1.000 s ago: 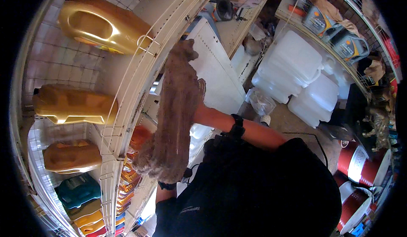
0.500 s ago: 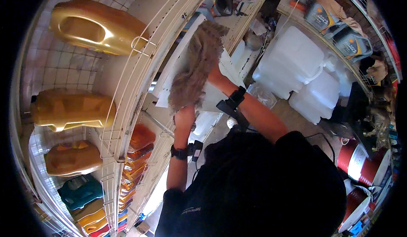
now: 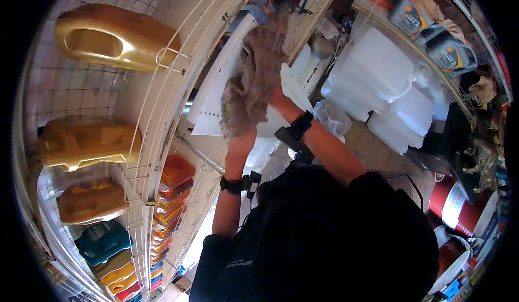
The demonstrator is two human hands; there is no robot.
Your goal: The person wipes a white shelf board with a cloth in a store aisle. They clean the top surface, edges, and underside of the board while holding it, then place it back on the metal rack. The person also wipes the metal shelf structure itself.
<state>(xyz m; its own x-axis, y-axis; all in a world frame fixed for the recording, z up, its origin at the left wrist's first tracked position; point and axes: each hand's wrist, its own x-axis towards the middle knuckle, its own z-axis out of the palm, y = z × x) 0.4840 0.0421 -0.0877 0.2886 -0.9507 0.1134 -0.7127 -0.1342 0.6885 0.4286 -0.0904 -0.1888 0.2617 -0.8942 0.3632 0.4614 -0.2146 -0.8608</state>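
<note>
1. Covering the left hand (image 3: 241,140) and right hand (image 3: 277,93), a brown cloth (image 3: 248,80) hides the fingers; grip cannot be told.
2. It overlaps a white panel (image 3: 210,105), passing its upper edge.
3. Gold jugs (image 3: 141,34) lie near a shelf's front edge.

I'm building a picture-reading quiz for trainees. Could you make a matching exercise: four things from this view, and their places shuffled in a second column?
Things
1. Crumpled brown cloth
2. Dark green plastic jug
3. Translucent white plastic containers
4. Red-and-white cylindrical drums

Places
A. Lower right, near the picture's rim
B. Lower left
C. Near the centre, overlapping a white perforated panel
D. Right of centre, upper half

Pairs: 1-C, 2-B, 3-D, 4-A
</note>
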